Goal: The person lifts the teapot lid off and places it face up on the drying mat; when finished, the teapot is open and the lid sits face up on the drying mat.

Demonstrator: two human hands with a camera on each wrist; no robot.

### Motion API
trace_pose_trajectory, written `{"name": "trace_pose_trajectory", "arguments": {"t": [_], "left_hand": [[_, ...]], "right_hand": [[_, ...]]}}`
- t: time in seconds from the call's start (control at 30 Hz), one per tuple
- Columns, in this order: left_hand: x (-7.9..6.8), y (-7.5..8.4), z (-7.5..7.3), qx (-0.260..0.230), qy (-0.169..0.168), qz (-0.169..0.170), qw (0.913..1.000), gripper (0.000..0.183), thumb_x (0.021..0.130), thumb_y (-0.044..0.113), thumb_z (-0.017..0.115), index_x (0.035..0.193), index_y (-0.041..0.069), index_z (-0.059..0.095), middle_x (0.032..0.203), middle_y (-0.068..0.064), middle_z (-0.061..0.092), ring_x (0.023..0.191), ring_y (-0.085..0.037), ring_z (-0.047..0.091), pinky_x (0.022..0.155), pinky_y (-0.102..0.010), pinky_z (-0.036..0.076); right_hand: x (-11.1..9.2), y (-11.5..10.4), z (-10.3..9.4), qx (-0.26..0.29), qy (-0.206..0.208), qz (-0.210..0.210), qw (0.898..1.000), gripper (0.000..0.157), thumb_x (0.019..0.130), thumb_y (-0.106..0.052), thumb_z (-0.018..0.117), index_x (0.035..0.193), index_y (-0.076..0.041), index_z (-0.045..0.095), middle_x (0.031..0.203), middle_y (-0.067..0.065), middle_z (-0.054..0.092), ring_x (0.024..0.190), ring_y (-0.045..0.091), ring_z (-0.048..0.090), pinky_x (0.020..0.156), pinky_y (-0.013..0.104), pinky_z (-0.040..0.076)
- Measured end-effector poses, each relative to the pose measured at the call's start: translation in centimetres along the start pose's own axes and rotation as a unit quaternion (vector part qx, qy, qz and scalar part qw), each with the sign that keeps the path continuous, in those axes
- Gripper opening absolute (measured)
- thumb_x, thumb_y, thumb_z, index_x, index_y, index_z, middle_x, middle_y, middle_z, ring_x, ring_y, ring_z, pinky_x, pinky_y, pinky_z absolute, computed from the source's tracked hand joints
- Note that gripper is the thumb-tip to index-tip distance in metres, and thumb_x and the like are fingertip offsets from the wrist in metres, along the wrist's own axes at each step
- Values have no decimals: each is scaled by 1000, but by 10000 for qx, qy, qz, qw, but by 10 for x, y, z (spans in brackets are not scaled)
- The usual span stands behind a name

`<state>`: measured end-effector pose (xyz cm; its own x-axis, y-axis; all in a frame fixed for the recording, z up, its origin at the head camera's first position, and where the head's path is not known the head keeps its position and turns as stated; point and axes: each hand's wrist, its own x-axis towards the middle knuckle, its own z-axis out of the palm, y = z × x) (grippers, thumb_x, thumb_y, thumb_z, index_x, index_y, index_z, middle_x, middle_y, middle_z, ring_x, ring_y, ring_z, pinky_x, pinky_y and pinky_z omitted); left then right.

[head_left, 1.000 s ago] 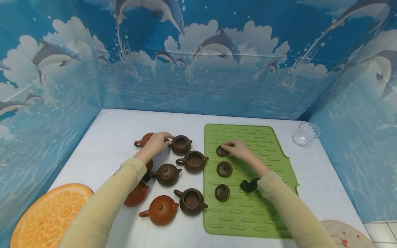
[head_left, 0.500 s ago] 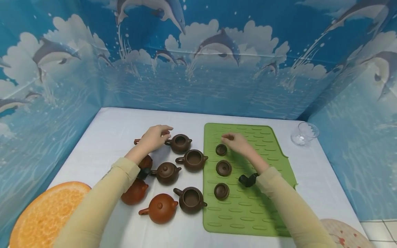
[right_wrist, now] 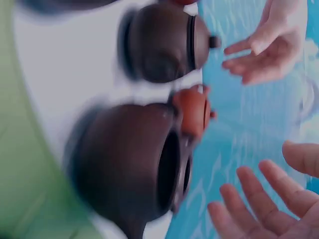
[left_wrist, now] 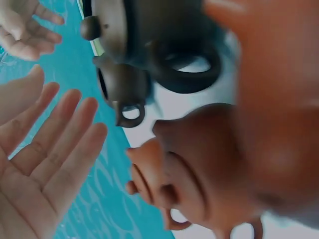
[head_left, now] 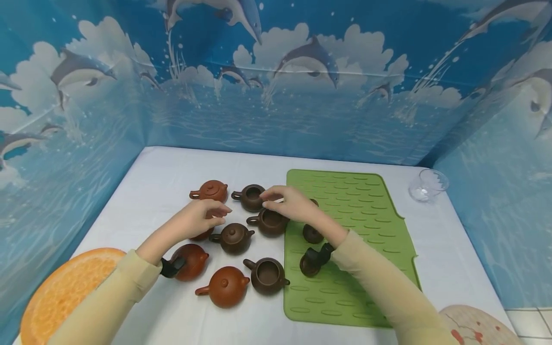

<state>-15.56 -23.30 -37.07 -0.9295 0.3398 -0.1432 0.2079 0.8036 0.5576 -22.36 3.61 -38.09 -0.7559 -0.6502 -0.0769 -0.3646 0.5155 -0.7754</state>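
In the head view my right hand [head_left: 293, 203] hovers with extended fingers over the middle lidless dark brown teapot [head_left: 272, 226]. Its fingertips are beside the far lidless teapot [head_left: 250, 199]. My left hand [head_left: 196, 221], holding nothing, hangs over a mostly hidden red-brown teapot [head_left: 202, 235], left of a lidded dark teapot [head_left: 234, 239]. Straight left fingers [left_wrist: 65, 144] show in the left wrist view. A third lidless teapot [head_left: 267, 278] stands nearer. Dark lids [head_left: 311, 235] lie on the green mat [head_left: 353, 297], the far one mostly covered by my right hand.
Orange-red lidded teapots stand at the back [head_left: 212, 190], left [head_left: 189, 262] and front [head_left: 226, 288]. A clear glass [head_left: 424, 187] is at the right edge. An orange-slice-patterned round pad [head_left: 69, 297] lies front left, a pale round pad [head_left: 474, 326] front right.
My right hand has let go of the far lid on the mat and moved left over the teapots. My left hand has left the far dark teapot's handle and come back toward me.
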Motion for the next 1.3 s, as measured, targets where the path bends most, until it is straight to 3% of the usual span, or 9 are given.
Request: {"name": "trace_pose_trajectory", "arguments": {"t": [0.27, 0.53, 0.77, 1.07, 1.3], "left_hand": [[-13, -17, 12, -465, -262, -263, 9982, 30, 90, 8, 71, 119, 2, 67, 113, -15, 71, 103, -25, 69, 85, -37, 58], [-13, -22, 32, -56, -165, -137, 9998, 32, 86, 7, 75, 117, 5, 68, 103, -7, 73, 98, -21, 70, 83, -35, 58], [-12, -25, 40, -11, 154, -199, 9997, 27, 84, 2, 75, 111, 2, 70, 95, -6, 72, 89, -19, 71, 76, -31, 58], [-14, -25, 44, -50, 345, -418, 9985, 26, 85, 6, 75, 111, 2, 73, 89, -3, 72, 81, -13, 69, 67, -25, 55], [-14, -27, 44, 26, 433, -372, 9984, 26, 84, 6, 76, 109, 2, 74, 90, -5, 72, 78, -12, 69, 65, -24, 55]], "right_hand": [[18, -25, 37, -431, -704, -548, 9951, 26, 95, -17, 66, 120, -9, 69, 119, 5, 70, 109, 20, 66, 90, 28, 54], [26, -37, 61, -1296, -1024, -766, 9833, 20, 93, -17, 69, 112, -12, 74, 111, 2, 70, 105, 16, 65, 89, 28, 53], [28, -45, 69, -1917, -935, -700, 9745, 18, 90, -18, 73, 108, -14, 75, 108, 0, 69, 104, 14, 64, 90, 26, 52], [27, -46, 70, -2019, -820, -506, 9747, 12, 89, -17, 75, 101, -15, 74, 105, -1, 71, 97, 11, 63, 83, 24, 52], [25, -46, 70, -2050, -631, -608, 9748, 9, 88, -17, 75, 97, -14, 75, 99, -2, 73, 82, 7, 60, 71, 20, 50]]}}
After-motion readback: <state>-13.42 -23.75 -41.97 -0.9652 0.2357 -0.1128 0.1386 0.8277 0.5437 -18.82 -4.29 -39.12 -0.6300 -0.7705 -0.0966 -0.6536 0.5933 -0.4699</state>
